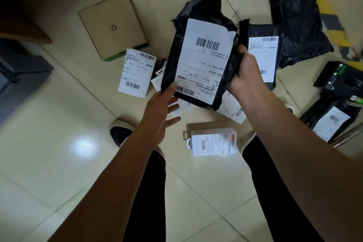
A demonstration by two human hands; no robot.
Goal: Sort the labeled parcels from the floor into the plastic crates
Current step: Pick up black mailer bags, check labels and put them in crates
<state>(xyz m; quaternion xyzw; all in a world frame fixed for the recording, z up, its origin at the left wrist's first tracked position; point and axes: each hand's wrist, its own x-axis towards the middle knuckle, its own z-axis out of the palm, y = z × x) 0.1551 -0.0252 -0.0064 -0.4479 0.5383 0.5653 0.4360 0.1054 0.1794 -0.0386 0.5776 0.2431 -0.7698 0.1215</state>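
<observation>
A black plastic parcel (202,53) with a large white shipping label is held up above the floor, label facing me. My right hand (245,70) grips its right edge, fingers curled round it. My left hand (163,108) is spread, with straight fingers touching the parcel's lower left corner. More labeled parcels lie on the tiled floor: a white-labeled packet (136,72) to the left, a black bag (263,55) behind my right hand, a small white box (212,141) near my feet, and a black bag (332,122) at the right.
A brown cardboard box (113,25) lies at the upper left. Empty-looking black bags (300,23) and a black-and-green box (341,78) lie at the right near yellow-black floor tape (330,12). A dark grey container (17,78) stands at the left edge. My shoes flank the small white box.
</observation>
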